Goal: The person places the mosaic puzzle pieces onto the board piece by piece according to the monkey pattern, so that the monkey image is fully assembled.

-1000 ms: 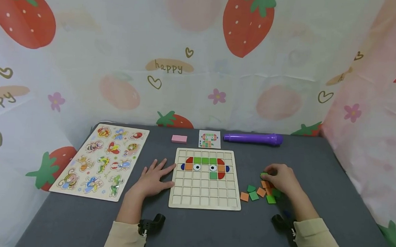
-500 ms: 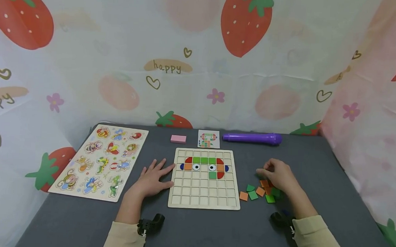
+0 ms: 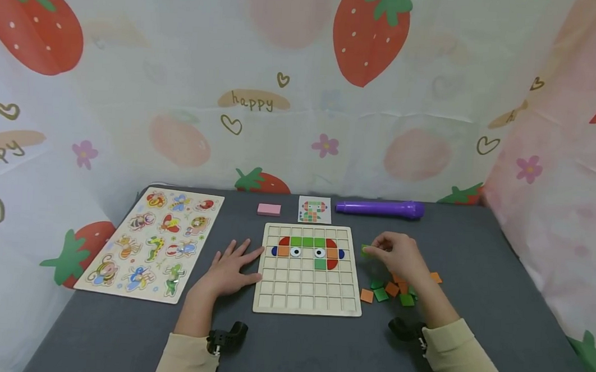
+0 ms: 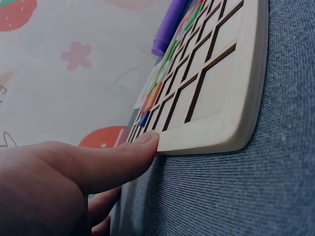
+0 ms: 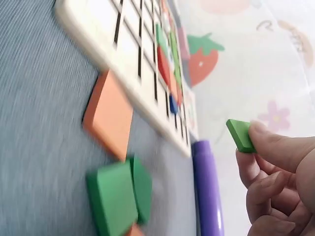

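A light wooden grid board (image 3: pixel 306 305) lies on the dark table, with coloured tiles set in its upper rows: green, red, orange, blue and two eye tiles. My left hand (image 3: pixel 229 272) lies with spread fingers along the board's left edge; in the left wrist view its thumb (image 4: pixel 123 160) touches the rim. Between thumb and fingertips my right hand (image 3: pixel 398 256) pinches a green tile (image 5: pixel 241 135), held up just right of the board. Loose orange and green tiles (image 3: pixel 392 289) lie below that hand, partly hidden by the wrist.
Behind the board lie a pink block (image 3: pixel 268 209), a small picture card (image 3: pixel 314 210) and a purple microphone-shaped stick (image 3: pixel 380 208). A wooden insect puzzle board (image 3: pixel 152 243) lies at left. A strawberry-printed curtain (image 3: pixel 305 152) hangs behind the table.
My right hand has lifted the green tile off the loose pile and moved it left and away, towards the board. The left hand has stayed in place.
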`<state>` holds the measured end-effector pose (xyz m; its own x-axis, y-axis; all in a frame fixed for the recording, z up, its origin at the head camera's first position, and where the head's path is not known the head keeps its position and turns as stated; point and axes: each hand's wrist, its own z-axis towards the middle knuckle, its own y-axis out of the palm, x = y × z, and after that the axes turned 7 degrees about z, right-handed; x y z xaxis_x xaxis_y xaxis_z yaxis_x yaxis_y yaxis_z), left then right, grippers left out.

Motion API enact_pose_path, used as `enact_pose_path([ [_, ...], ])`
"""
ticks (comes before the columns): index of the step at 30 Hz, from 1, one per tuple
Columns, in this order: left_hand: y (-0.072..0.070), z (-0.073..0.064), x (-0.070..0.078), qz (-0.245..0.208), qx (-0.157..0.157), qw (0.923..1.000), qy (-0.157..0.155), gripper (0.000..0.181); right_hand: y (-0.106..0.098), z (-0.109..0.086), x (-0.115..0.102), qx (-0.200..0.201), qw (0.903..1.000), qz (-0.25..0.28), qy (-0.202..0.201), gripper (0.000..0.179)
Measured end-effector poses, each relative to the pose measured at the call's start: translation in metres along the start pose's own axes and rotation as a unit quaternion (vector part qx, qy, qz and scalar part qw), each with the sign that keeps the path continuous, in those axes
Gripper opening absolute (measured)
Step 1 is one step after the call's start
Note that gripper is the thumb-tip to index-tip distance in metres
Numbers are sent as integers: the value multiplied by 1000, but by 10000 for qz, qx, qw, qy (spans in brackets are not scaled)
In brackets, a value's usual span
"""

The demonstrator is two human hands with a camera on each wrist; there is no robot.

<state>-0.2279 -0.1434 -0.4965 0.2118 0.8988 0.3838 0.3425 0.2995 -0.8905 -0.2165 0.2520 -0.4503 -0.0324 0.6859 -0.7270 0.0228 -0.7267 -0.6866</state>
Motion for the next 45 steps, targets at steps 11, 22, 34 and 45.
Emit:
enact_pose_path([
  [11,0,-3,0,-61,18,10000,24,70,28,12,-26,-369,9984,422,-101,20],
  [22,-2,-2,0,-19,-16,10000,-8,70,64,21,-55,-903,9914,871,-373,11],
  [34,-1,-2,0,-8,14,10000,-3,70,100,29,-65,-1022,9899,889,-409,6],
  [45,-2,-2,2,-39,8,10000,-35,69,118,31,-69,-1098,9911,610,-441,8],
])
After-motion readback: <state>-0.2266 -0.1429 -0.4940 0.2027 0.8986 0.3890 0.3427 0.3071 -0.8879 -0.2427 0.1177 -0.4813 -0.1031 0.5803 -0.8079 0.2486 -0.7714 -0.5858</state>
